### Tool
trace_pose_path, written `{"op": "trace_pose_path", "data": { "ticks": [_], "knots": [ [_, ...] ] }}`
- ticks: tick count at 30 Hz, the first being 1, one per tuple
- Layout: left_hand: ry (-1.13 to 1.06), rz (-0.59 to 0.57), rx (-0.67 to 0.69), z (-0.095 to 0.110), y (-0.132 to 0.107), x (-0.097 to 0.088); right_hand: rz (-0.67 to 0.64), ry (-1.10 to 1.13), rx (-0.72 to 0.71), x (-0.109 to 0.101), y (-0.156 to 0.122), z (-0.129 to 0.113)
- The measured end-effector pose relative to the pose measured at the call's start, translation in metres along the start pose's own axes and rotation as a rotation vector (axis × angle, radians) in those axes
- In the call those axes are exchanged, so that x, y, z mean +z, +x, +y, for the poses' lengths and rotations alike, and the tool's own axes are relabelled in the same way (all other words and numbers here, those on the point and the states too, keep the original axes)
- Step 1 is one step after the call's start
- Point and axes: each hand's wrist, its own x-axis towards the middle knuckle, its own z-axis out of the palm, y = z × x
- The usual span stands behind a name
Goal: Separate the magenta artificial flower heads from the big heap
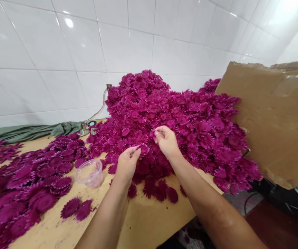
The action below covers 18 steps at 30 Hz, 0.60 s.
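In front of a tall heap of magenta artificial flower heads (149, 107), both of my hands are raised with their fingers closed. My left hand (127, 160) pinches a single magenta flower head (144, 149) by its edge between thumb and fingers. Higher and to the right, my right hand (165, 140) pinches a small magenta flower piece (152, 134) at its fingertips. The exact shape of that piece is hard to make out against the heap. Left of my left forearm stands a clear round plastic tub (89, 173) with a little pinkish material inside.
More flower heads (27, 186) lie in rows on the tan table (143, 221) at left. Behind them is a bunched green cloth (60, 129). A cardboard sheet (275, 117) leans at right, and white wall tiles (117, 41) rise behind.
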Motion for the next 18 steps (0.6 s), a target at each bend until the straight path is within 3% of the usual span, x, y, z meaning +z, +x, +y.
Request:
{"op": "trace_pose_path", "data": {
  "ticks": [3,5,8,10,12,18],
  "knots": [
    [0.051,0.054,0.011,-0.003,0.003,-0.005,0.117,-0.082,0.014,-0.008,0.015,0.000],
    [0.076,0.073,0.026,-0.005,0.004,-0.006,0.089,-0.164,-0.032,-0.011,0.017,-0.003],
    [0.082,0.070,0.038,-0.008,0.004,-0.006,-0.144,-0.275,-0.144,-0.005,0.001,-0.012],
    [0.067,0.072,0.033,-0.009,0.004,-0.007,-0.405,-0.282,-0.110,0.002,-0.014,-0.018],
    [0.050,0.065,0.021,-0.010,0.005,-0.008,-0.567,-0.264,-0.027,0.009,-0.026,-0.020],
    [0.012,-0.032,-0.016,-0.007,0.004,-0.006,-0.494,-0.234,0.047,0.013,-0.026,-0.013]
  ]
}}
